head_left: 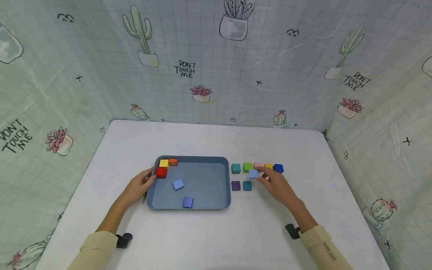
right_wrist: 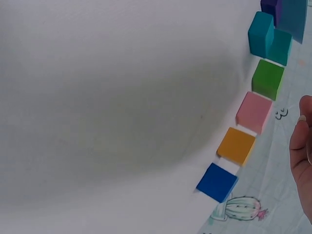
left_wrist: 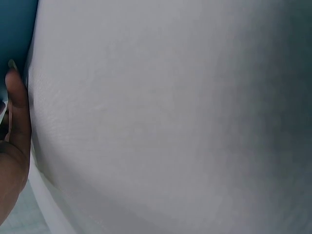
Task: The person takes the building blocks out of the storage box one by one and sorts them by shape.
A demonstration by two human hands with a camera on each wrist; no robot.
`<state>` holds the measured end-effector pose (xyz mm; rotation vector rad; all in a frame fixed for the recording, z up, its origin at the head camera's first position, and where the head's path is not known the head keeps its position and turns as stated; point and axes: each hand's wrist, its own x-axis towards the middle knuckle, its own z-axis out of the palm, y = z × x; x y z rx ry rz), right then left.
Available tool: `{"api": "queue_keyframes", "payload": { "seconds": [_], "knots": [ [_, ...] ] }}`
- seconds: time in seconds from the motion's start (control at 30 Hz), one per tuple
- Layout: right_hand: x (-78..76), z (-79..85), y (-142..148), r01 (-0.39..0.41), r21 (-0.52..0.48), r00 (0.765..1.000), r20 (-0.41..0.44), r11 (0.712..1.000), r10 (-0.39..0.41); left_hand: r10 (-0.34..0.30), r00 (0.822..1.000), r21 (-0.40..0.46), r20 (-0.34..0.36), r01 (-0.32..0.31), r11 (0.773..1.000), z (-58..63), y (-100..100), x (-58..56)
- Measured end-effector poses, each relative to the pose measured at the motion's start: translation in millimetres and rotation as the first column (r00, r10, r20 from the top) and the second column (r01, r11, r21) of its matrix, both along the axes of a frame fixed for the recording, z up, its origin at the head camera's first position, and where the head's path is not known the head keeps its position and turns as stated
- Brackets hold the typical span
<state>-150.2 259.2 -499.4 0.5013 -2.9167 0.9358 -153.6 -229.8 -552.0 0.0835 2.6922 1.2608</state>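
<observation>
At the left end of the blue-grey tray, my left hand holds the rim, its thumb along the edge in the left wrist view. A red cube, a yellow cube and an orange cube sit together in the tray's far left corner. Two blue cubes, one light and one darker, lie apart in it. Right of the tray, my right hand pinches a light blue cube between thumb and fingers. That cube is not visible in the right wrist view.
Beside the tray stand a teal cube, a green cube, a pink cube, an orange-yellow cube and a dark blue cube in a row. Nearer are a purple cube and another teal cube. Printed cloth surrounds the white table.
</observation>
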Motion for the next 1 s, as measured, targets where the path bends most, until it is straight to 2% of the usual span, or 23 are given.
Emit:
{"api": "queue_keyframes", "payload": {
  "seconds": [0.13, 0.4, 0.57, 0.8, 1.0],
  "knots": [
    [1.7, -0.2, 8, 0.032, 0.013, 0.999, 0.031, 0.999, -0.032, -0.004, 1.000, 0.002, -0.007, 0.004, 1.000, 1.0, 0, -0.3],
    [2.9, -10.1, 24, 0.050, 0.019, 0.999, 0.009, 0.999, -0.051, -0.003, 1.000, -0.001, 0.006, 0.003, 1.000, 4.4, 2, 0.5],
    [4.6, -18.6, 29, 0.072, 0.021, 0.995, 0.063, 0.997, -0.074, -0.005, 1.000, 0.001, 0.014, 0.005, 1.000, 4.5, 2, 1.6],
    [5.3, -25.6, 30, 0.030, 0.037, 0.994, 0.100, 0.999, -0.034, -0.006, 1.000, 0.008, 0.008, 0.006, 1.000, 3.8, 1, 2.3],
    [5.6, -26.7, 27, 0.034, 0.071, 0.988, 0.149, 0.997, -0.044, -0.005, 1.000, 0.002, 0.010, 0.005, 1.000, 5.7, 2, 2.5]
  ]
}}
